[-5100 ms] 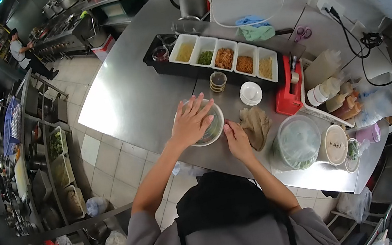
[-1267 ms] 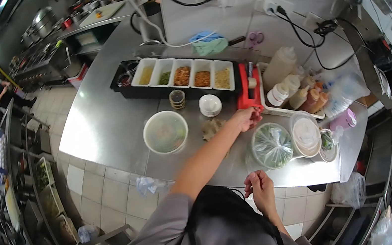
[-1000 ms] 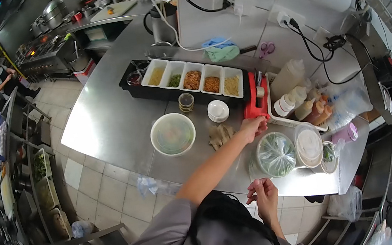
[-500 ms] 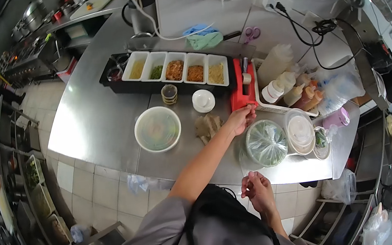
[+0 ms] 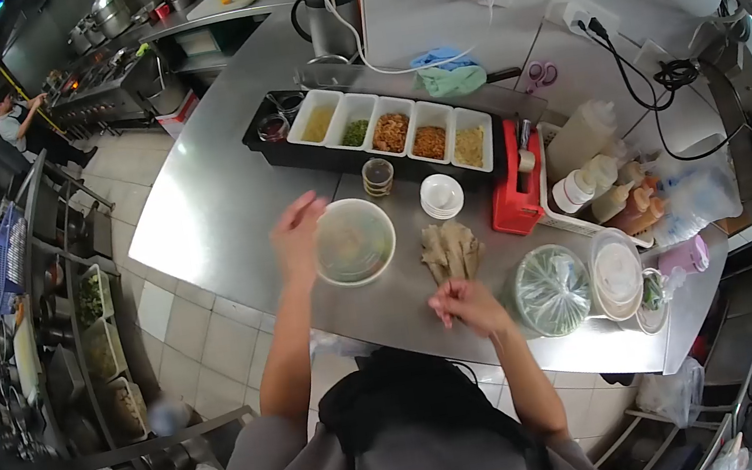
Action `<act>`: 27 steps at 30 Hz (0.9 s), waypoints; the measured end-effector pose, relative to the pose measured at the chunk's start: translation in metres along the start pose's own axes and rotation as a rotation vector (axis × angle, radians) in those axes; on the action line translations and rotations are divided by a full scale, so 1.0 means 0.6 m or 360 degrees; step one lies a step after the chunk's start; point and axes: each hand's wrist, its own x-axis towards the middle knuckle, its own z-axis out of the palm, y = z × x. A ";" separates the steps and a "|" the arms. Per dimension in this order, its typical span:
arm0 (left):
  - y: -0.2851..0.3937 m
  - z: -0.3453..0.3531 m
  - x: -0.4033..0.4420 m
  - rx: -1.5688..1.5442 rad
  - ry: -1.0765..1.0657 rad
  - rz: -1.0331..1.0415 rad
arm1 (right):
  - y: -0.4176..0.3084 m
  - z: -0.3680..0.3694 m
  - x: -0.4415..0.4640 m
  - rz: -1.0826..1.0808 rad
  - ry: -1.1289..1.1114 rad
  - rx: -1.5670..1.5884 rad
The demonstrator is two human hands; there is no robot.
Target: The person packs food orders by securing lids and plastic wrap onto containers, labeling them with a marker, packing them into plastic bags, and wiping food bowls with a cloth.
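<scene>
My left hand (image 5: 297,236) is at the left rim of a round white bowl (image 5: 359,274) with a see-through cover; food shows dimly inside. Motion smears its fingers, so what they hold, if anything, is unclear. My right hand (image 5: 471,306) is closed, thumb and fingertips pressed together, just in front of a crumpled beige cloth or glove (image 5: 451,251). Anything in that pinch is too small to make out. Small stacked cups with dark contents (image 5: 378,177) and stacked white dishes (image 5: 442,196) stand behind the bowl. To the right is a red tape dispenser (image 5: 517,196).
A black rack (image 5: 262,145) holds several white tubs of toppings at the back. Squeeze bottles (image 5: 581,187) stand in a white basket at right. Near the front right edge are a plastic-wrapped tub of greens (image 5: 552,290) and stacked lids (image 5: 617,273). Another person (image 5: 34,129) stands far left.
My left hand has gone from the tape dispenser leftward to the bowl's rim. My right hand has risen over the counter, in front of the beige cloth or glove. The camera view has shifted.
</scene>
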 end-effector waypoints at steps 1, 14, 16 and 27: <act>0.001 -0.032 0.016 -0.0025 0.0109 0.0029 | -0.025 0.007 0.041 0.0000 -0.0018 -0.0087; -0.147 -0.093 0.039 -0.0441 -0.0022 -0.0589 | -0.025 0.001 0.187 0.0120 0.0011 -0.0623; -0.125 -0.084 0.036 -0.0466 -0.0084 -0.0595 | -0.031 0.011 0.198 0.0123 0.0001 -0.0682; -0.105 -0.090 0.072 0.0236 -0.0279 -0.0306 | -0.178 -0.102 0.164 -0.0579 0.1369 -0.1392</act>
